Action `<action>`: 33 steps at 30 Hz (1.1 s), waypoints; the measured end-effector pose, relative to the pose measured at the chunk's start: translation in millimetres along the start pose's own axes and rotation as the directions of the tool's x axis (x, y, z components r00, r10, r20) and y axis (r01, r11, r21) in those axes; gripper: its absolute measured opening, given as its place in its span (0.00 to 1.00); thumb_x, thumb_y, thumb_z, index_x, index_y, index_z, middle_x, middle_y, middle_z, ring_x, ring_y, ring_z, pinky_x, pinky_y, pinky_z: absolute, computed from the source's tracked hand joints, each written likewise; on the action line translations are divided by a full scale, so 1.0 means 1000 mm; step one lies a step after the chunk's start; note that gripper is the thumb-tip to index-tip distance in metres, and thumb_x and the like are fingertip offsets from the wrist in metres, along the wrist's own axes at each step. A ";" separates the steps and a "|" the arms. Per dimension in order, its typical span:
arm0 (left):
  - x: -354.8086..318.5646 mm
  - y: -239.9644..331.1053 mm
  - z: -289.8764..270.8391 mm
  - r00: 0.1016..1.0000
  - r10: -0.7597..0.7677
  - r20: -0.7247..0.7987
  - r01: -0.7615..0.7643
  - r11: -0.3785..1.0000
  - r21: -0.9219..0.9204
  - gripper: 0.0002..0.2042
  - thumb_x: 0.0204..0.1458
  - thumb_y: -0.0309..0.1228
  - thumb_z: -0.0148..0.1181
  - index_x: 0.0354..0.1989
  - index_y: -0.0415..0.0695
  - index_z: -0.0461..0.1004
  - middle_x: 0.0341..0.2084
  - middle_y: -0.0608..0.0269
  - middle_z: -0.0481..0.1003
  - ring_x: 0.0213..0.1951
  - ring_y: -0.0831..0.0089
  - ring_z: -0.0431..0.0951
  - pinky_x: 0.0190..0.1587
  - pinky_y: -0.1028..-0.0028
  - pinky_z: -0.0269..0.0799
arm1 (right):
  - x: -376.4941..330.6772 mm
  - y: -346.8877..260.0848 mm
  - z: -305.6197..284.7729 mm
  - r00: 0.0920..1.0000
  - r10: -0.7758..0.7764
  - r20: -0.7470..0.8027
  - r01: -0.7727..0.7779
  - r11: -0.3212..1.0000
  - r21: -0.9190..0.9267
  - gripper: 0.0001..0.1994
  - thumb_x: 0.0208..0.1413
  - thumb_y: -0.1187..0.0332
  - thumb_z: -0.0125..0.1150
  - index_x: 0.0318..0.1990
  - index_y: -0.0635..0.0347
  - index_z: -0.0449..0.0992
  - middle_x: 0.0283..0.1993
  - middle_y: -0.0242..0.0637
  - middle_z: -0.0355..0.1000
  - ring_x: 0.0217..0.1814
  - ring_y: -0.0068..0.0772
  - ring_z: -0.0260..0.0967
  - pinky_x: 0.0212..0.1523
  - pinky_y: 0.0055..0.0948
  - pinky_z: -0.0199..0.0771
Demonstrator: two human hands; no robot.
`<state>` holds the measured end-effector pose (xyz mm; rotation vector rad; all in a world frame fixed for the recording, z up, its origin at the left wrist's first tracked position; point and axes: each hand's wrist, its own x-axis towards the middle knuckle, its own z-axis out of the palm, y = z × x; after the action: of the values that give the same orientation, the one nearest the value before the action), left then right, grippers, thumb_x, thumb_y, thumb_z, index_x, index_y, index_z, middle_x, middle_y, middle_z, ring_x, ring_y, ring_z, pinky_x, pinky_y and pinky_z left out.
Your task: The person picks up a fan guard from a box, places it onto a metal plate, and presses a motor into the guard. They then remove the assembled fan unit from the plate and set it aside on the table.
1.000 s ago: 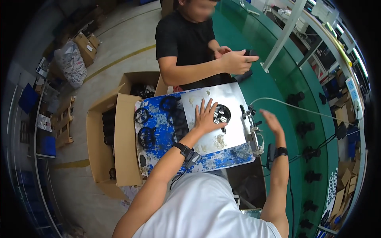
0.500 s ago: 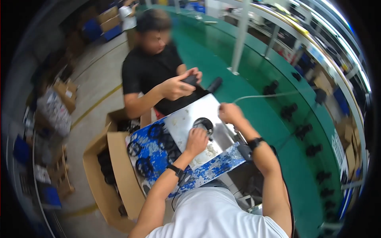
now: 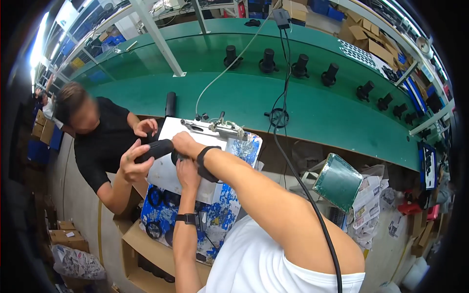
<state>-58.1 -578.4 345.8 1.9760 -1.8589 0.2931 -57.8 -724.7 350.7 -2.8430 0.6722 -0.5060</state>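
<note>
My left hand is over the bare metal plate, its fingers bent against a black round part that they largely cover. Just beyond it, my right hand is closed in a fist-like curl, reaching across from the right; what its fingers hold is hidden. Its knuckles meet the end of a black cylinder; whether they grip it I cannot tell. A co-worker's hand holds that cylinder from the left. The co-worker's other hand is raised behind it.
A metal clamp fixture lies along the plate's far edge. Black rings lie on the worn blue surface. A cardboard box stands near left. Several black cylindrical parts line the green bench. A black cable hangs at right.
My view has swung to the right. My right hand has moved left from the plate's right side to beside my left hand. The co-worker's black cylinder is now close to my hands.
</note>
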 end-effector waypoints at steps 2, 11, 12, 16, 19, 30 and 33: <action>-0.018 0.002 -0.009 0.967 -0.248 0.053 0.242 0.965 0.098 0.13 0.51 0.29 0.55 0.43 0.35 0.70 0.37 0.48 0.73 0.45 0.54 0.72 0.61 0.54 0.57 | -0.021 -0.014 -0.002 0.995 0.098 -0.004 -0.097 0.987 0.130 0.15 0.37 0.62 0.68 0.32 0.61 0.77 0.34 0.47 0.75 0.38 0.45 0.75 0.35 0.38 0.75; -0.214 0.042 -0.059 0.818 -0.573 -0.038 0.541 0.791 -0.284 0.17 0.48 0.24 0.52 0.48 0.37 0.69 0.55 0.43 0.63 0.58 0.47 0.61 0.61 0.55 0.55 | -0.202 -0.023 -0.042 0.941 0.239 -0.240 -0.039 0.780 0.625 0.13 0.46 0.73 0.57 0.42 0.60 0.69 0.53 0.47 0.65 0.55 0.51 0.64 0.54 0.42 0.66; -0.238 0.038 -0.060 0.789 -0.614 -0.019 0.587 0.764 -0.268 0.16 0.47 0.24 0.52 0.47 0.37 0.69 0.54 0.44 0.64 0.58 0.48 0.62 0.60 0.56 0.55 | -0.213 -0.023 -0.046 0.952 0.203 -0.230 -0.026 0.802 0.597 0.13 0.46 0.74 0.56 0.42 0.59 0.69 0.57 0.47 0.63 0.58 0.51 0.63 0.56 0.43 0.65; -0.287 0.030 -0.056 0.724 -0.690 0.012 0.685 0.720 0.110 0.19 0.47 0.26 0.54 0.51 0.39 0.66 0.59 0.43 0.58 0.61 0.44 0.56 0.59 0.49 0.54 | -0.220 -0.021 -0.055 0.982 0.126 -0.139 -0.041 0.869 0.494 0.13 0.46 0.78 0.53 0.42 0.59 0.69 0.63 0.47 0.59 0.63 0.51 0.58 0.59 0.44 0.62; -0.314 0.020 -0.033 0.605 -0.796 0.030 0.759 0.587 0.281 0.27 0.48 0.30 0.56 0.59 0.41 0.61 0.66 0.44 0.47 0.65 0.40 0.48 0.60 0.41 0.49 | -0.213 -0.020 -0.054 0.989 0.057 -0.135 0.015 0.877 0.481 0.13 0.46 0.79 0.51 0.42 0.57 0.70 0.63 0.45 0.59 0.65 0.50 0.56 0.59 0.41 0.62; -0.290 0.018 -0.042 0.515 -0.857 -0.034 0.845 0.500 0.187 0.31 0.45 0.30 0.61 0.61 0.42 0.60 0.68 0.44 0.44 0.68 0.42 0.43 0.64 0.45 0.46 | -0.213 -0.027 -0.054 0.999 0.031 -0.026 -0.017 0.910 0.414 0.23 0.40 0.79 0.57 0.49 0.58 0.68 0.69 0.55 0.49 0.71 0.62 0.45 0.67 0.49 0.52; -0.297 0.014 -0.052 0.439 -0.894 -0.092 0.892 0.422 0.163 0.32 0.45 0.30 0.62 0.61 0.43 0.59 0.68 0.45 0.42 0.68 0.42 0.40 0.64 0.45 0.45 | -0.209 -0.035 -0.057 0.999 -0.044 0.020 0.032 0.910 0.414 0.22 0.41 0.78 0.58 0.49 0.57 0.67 0.70 0.54 0.48 0.72 0.62 0.42 0.67 0.49 0.51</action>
<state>-91.3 -288.7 268.7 2.7740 -0.5088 0.1130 -240.3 -602.7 352.3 -2.4605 0.4397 -0.5391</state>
